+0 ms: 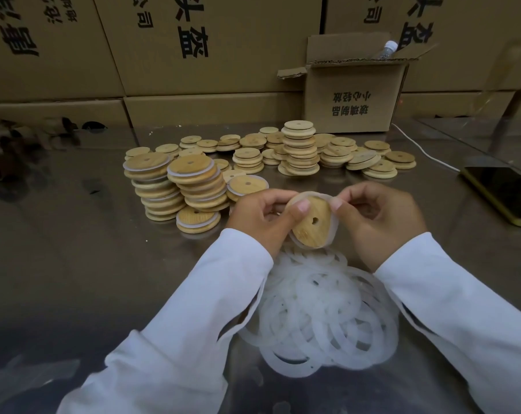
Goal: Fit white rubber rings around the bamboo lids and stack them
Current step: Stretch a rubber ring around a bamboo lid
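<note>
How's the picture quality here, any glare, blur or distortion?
Head view: wide-angle bending leans the cartons at the edges; light is dim, corners dark; the metal table mirrors the cartons dully; left hand, right hand and bamboo lid look sharp.

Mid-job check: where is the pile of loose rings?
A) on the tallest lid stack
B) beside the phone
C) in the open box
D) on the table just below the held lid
D: the rings lie heaped on the table, right under the held lid.
</note>
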Demonstrator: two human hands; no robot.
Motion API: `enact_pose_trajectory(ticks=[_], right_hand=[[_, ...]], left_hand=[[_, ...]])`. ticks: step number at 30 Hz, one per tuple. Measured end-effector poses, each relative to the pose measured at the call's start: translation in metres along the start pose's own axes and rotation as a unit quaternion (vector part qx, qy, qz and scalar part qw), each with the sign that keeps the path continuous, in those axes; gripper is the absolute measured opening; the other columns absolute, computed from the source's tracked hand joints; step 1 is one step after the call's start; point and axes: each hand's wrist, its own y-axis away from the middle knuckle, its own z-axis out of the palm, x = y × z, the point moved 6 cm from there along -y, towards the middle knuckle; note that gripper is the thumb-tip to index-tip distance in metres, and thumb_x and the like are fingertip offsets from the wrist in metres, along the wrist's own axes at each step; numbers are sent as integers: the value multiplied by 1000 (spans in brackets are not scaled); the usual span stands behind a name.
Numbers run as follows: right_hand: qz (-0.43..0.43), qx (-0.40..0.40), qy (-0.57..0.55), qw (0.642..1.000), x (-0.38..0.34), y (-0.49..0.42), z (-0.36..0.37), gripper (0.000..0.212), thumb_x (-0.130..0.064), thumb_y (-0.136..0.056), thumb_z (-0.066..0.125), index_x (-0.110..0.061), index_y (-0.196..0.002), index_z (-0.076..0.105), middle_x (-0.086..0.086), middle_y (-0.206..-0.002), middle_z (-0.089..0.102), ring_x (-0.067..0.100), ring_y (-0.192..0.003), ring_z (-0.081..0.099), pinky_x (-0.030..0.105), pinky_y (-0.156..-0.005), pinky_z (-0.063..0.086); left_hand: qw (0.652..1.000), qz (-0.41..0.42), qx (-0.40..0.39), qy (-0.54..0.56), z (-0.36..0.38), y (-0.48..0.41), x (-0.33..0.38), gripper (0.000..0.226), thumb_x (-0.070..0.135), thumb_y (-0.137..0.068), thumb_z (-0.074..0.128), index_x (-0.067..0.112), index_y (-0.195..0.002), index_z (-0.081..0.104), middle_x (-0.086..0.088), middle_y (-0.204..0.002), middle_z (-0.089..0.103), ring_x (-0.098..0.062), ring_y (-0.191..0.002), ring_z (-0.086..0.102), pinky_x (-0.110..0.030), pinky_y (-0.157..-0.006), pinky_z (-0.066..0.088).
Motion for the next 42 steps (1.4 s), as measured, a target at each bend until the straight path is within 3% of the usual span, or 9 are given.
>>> enact_pose_trajectory(ticks=[6, 11, 19, 26, 29, 35, 42], right_hand=[[40, -5, -38, 998, 6, -4, 0, 21, -16, -81, 67, -25, -62, 62, -10, -67, 64, 4, -64, 58, 5, -57, 41], [14, -22, -64, 998, 1, -4, 0, 20, -14, -78, 69, -25, -64, 63, -12, -66, 65, -2, -63, 59, 5, -61, 45], [12, 10, -62, 998, 3, 0, 0, 10, -26, -75, 70, -27, -69, 63, -11, -72, 66, 9, -75, 63, 27, -74, 50], [-39, 33, 1, 999, -5, 5, -3, 10, -24, -78, 68, -31, -74, 63, -18, -71, 65, -4, -72, 60, 7, -67, 46], [-44, 45, 2, 998, -7, 5, -6, 8, -24, -78, 69, -28, -72, 66, -17, -69, 66, -4, -70, 61, 8, -66, 47], [-56, 43, 26, 997, -10, 8, -3, 9, -22, -79, 70, -27, -72, 67, -19, -70, 65, -4, -74, 60, 4, -68, 44], [30, 45, -17, 998, 5, 3, -3, 17, -22, -78, 68, -27, -61, 65, -11, -58, 64, -1, -59, 57, 3, -54, 39]], left_hand=[[999, 20, 0, -27, -2, -1, 1, 22, 14, -85, 63, 35, -79, 63, 6, -78, 67, -14, -79, 64, -35, -76, 56], [1000, 17, 4, -14, -4, -2, 1, 22, 12, -85, 62, 33, -80, 63, 7, -77, 66, -9, -74, 63, -33, -74, 56], [991, -65, 19, 115, -3, -1, -6, 6, 11, -86, 60, 14, -89, 64, -9, -84, 68, -17, -73, 67, -33, -64, 59], [987, -96, -10, 126, 3, 1, -10, 5, 6, -85, 60, 11, -88, 61, -11, -85, 67, -27, -79, 67, -42, -72, 58], [986, -105, -15, 130, 4, 0, -10, 6, 5, -84, 61, 11, -86, 60, -13, -86, 67, -30, -80, 66, -46, -75, 57], [997, -72, -1, 31, 2, 0, -9, 11, 15, -84, 64, 24, -77, 65, -9, -85, 68, -32, -88, 66, -46, -81, 55], [999, -20, -27, -39, 0, -1, -2, 11, 18, -84, 64, 29, -83, 64, -3, -86, 69, -23, -85, 66, -37, -73, 58]])
